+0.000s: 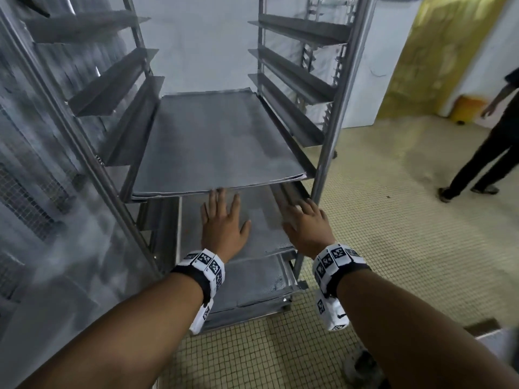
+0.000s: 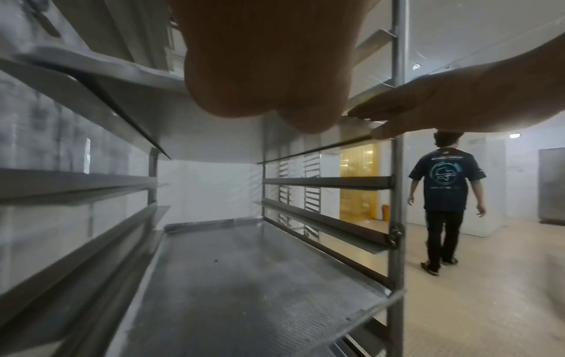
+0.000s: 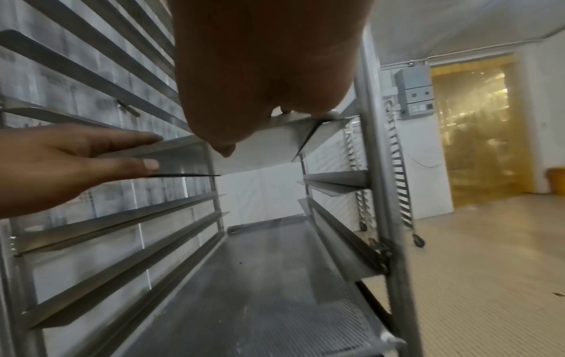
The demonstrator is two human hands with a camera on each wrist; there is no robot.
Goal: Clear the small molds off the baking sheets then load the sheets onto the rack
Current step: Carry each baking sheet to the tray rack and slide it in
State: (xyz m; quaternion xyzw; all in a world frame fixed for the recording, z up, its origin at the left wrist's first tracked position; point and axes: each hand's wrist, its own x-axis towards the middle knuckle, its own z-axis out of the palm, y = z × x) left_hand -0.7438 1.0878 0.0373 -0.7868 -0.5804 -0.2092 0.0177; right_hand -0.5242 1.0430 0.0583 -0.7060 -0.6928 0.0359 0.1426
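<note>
Both the left hand (image 1: 223, 224) and right hand (image 1: 306, 228), fingers flat and grasping nothing, press the near edge of the flat grey metal baking sheet (image 1: 213, 144), apparently seating it fully on the tall steel rack's (image 1: 341, 108) angled side runners.

We're seeing dim, flat light, a yellow glow at right, motion blur at the edges, and straight lines bowing.

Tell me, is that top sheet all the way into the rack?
Nearly: the top sheet rests on the rack's rails, front edge about level with the uprights.
</note>
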